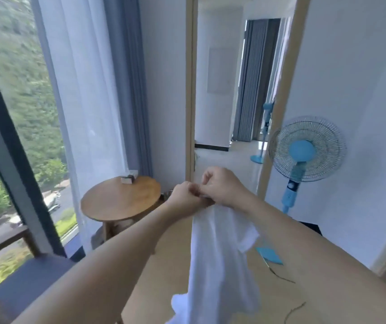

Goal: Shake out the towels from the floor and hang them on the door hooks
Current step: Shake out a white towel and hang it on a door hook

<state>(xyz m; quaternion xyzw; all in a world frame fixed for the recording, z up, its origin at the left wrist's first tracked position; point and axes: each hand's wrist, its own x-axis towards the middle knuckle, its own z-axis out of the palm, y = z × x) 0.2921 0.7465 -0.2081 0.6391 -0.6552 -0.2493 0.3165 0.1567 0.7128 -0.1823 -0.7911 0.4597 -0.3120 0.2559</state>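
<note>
Left hand [185,195] and right hand [222,188] raised together at centre, knuckles touching, fingers of both curled tight, pinching top edge of white towel [213,258]. Towel hangs straight down from both grips, bunched (lower end runs out of view near bottom edge). Round wooden table [120,198] left, by window curtain [82,90]. Blue standing fan [304,153] right, against wall. Tall mirror [234,90] far centre.

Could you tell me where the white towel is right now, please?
In the head view, the white towel hangs at centre, gripped at its top by the left hand and right hand, before the mirror.
</note>
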